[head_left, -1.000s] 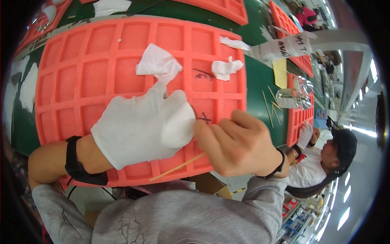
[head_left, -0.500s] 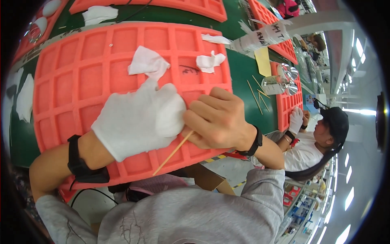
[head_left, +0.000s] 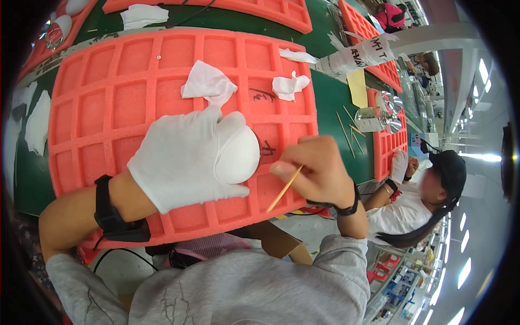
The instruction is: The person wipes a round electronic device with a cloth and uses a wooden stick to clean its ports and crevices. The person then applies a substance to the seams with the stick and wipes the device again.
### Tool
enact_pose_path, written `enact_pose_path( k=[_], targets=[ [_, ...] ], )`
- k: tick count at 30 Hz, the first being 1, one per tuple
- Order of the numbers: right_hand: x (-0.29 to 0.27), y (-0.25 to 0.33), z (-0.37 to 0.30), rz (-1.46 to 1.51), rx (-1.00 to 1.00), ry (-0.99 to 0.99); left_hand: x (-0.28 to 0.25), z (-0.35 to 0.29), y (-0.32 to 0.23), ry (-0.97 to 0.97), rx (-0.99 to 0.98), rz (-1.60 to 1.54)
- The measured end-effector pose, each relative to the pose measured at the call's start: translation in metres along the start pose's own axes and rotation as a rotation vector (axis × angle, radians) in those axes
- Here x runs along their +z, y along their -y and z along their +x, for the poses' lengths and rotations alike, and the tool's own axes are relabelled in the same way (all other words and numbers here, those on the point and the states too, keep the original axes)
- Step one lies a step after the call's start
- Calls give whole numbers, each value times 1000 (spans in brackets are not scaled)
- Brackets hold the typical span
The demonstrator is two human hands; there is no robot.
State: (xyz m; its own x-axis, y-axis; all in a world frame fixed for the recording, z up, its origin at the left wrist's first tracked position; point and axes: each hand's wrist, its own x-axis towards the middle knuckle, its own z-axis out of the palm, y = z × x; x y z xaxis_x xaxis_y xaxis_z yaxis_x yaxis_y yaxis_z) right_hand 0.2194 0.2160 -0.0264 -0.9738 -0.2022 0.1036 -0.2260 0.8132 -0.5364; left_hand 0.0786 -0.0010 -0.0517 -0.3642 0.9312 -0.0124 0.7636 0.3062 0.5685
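Observation:
My left hand (head_left: 176, 157), in a white glove, is closed around a smooth white dome-shaped piece (head_left: 241, 157) over the coral foam tray (head_left: 147, 106). A thin dark edge shows on the piece's right side, and its far face is turned from view. My bare right hand (head_left: 318, 172) pinches a thin wooden stick (head_left: 284, 190) just to the right, apart from the dome. The stick slants down to the left from the fingers. Above my left hand a crumpled white cloth (head_left: 209, 82) lies on the tray, with a smaller white cloth (head_left: 291, 85) to its right.
Several wooden sticks (head_left: 345, 132) lie on the green table (head_left: 333, 103) beside a glass bottle (head_left: 368, 119) and a yellow sheet (head_left: 357, 88). A wrapped post (head_left: 355, 56) rises at the tray's far right corner. A co-worker (head_left: 403, 203) sits at a tray on the right.
My right hand has moved right, away from the dome, taking the stick with it. More of the dome now shows in my left hand. The whole view has shifted slightly.

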Motion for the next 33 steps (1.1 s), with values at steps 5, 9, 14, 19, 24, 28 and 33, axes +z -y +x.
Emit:
enact_pose_path(
  k=[5,9,14,19,24,28,33],
  targets=[
    [-23,-8,36,723,94,-151,3,3,-6,-302,211,144],
    [-19,-12,63,1066,82,-141,10,4,2,-117,179,-8],
    [4,-24,46,1286,119,78,14,8,11,-126,225,-345],
    [16,-14,43,1281,145,108,22,22,20,34,173,-533],
    [24,-6,41,1011,156,-107,28,27,20,-80,329,-314],
    [25,0,45,901,160,-161,22,31,16,2,300,-338],
    [27,5,48,748,112,-228,24,28,15,-52,303,-378]
  ],
)
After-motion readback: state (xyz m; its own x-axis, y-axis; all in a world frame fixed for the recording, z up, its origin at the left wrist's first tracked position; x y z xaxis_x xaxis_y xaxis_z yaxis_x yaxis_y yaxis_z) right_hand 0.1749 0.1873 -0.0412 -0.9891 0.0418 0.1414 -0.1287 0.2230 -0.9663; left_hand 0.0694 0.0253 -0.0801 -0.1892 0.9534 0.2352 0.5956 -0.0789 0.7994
